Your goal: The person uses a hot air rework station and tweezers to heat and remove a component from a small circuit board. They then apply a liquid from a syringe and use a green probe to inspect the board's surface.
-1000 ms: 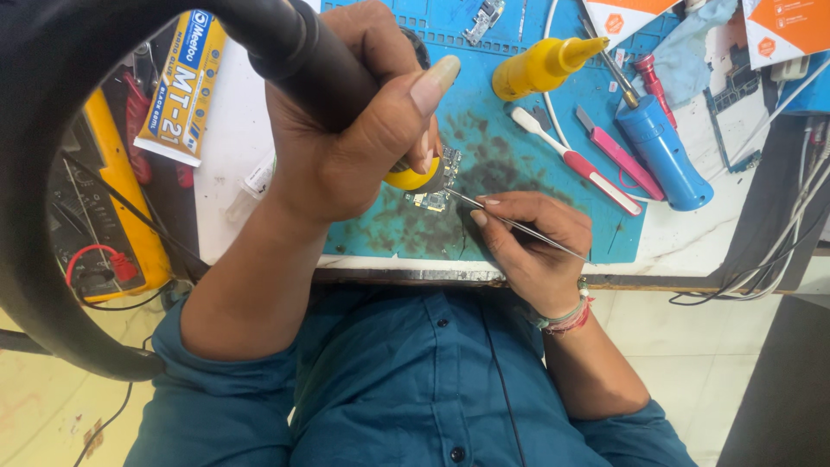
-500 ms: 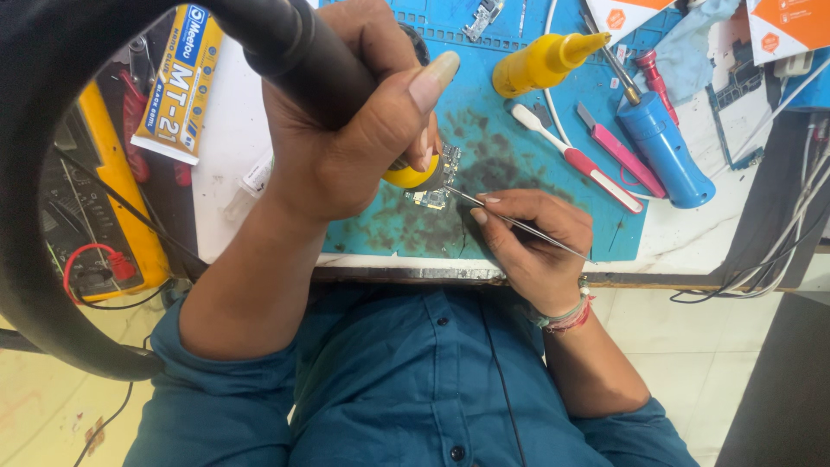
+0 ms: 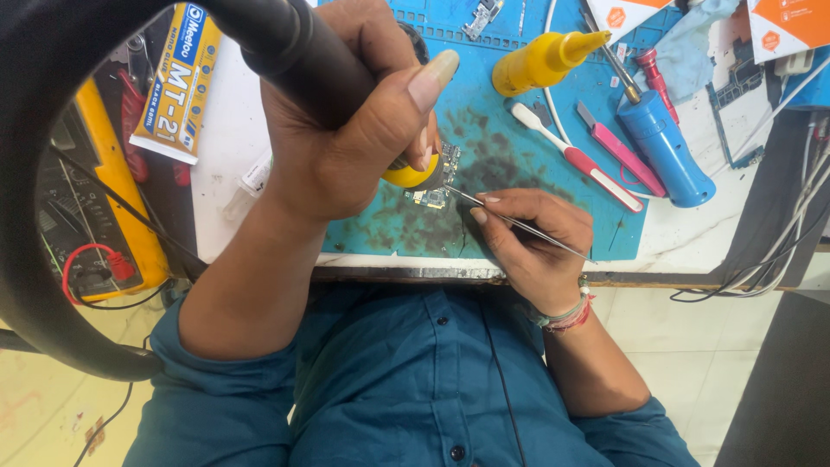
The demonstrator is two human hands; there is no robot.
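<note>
Barely any shift since before — my left hand (image 3: 346, 147) stays clamped on the black heat tool (image 3: 294, 52), my right hand (image 3: 527, 246) fingers pinched on the tweezers (image 3: 519, 225), tips at the small board (image 3: 432, 197)'s 3 o'clock — same step, I reckon.

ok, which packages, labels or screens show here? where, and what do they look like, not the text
Glue tube: upper left on the white bench, beside the left hand; flat, yellow with a blue band.
Meter: far left edge; yellow casing, dark face, red lead; screen hard to make out.
Orange-and-white cards: top right corner, flat, partly cut off.
Another such card: top edge, triangular corner showing.
</note>
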